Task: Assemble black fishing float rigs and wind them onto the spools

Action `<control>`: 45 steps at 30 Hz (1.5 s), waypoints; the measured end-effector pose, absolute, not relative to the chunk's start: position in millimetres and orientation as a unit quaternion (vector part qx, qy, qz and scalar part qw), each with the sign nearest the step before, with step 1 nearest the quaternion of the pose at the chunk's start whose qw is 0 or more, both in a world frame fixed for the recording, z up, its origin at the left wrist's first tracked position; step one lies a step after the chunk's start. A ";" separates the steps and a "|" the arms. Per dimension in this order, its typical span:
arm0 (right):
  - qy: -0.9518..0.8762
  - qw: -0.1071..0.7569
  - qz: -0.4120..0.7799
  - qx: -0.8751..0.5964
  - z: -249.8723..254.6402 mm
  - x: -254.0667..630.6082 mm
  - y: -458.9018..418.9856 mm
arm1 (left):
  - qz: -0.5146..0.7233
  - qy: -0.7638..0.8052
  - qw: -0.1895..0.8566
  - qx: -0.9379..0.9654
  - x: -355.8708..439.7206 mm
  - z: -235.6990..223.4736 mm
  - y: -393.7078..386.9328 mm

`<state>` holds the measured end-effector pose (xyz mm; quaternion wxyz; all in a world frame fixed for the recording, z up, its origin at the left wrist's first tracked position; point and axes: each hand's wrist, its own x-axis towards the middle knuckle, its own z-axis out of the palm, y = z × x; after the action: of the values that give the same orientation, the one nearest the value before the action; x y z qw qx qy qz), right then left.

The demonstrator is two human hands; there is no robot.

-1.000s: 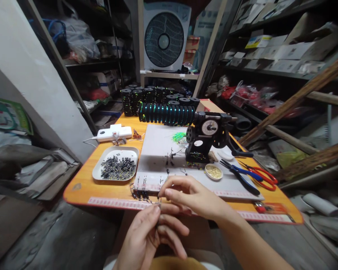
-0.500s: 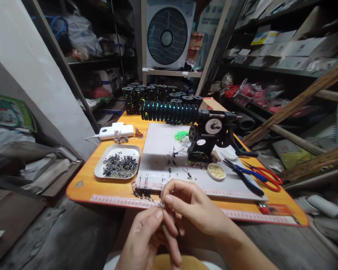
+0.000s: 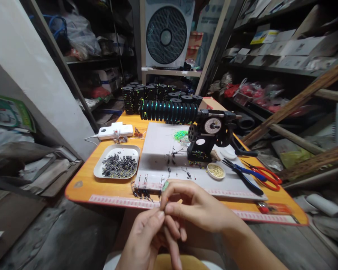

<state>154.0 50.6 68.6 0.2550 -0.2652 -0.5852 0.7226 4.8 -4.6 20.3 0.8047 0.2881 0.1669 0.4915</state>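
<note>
Just in front of the table's near edge, my left hand point(image 3: 146, 234) pinches thumb against forefinger, its other fingers loosely curled. The tips of my right hand point(image 3: 195, 204) meet it there, also in a pinch. Whatever lies between the fingertips is too small to make out. Several small black pieces on thin stems point(image 3: 142, 191) rest along the front edge of the white board point(image 3: 157, 150), left of my hands. More dark bits lie on the board. To the left, a white tray point(image 3: 97, 173) holds many small black cylinders point(image 3: 119, 167).
A hand-cranked winder point(image 3: 212, 127) carries a row of black spools point(image 3: 169, 112); more spools point(image 3: 133, 99) stand behind. Right are a dish of golden beads point(image 3: 216, 171), pliers point(image 3: 246, 180) and red-handled scissors point(image 3: 274, 180). A power strip point(image 3: 115, 131) lies at left.
My right hand has come down and closed in on my left fingertips, where both now pinch together. My left hand's outer fingers have curled in. The view has shifted slightly.
</note>
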 end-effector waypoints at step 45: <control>-0.493 0.406 0.700 -0.319 118.5 169.5 76.3 | 0.460 0.393 0.475 0.639 30.0 74.2 41.7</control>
<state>169.5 76.3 118.5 0.4060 -0.3190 -0.4932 0.7001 30.0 41.7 74.2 0.4753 0.6390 0.3932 0.4596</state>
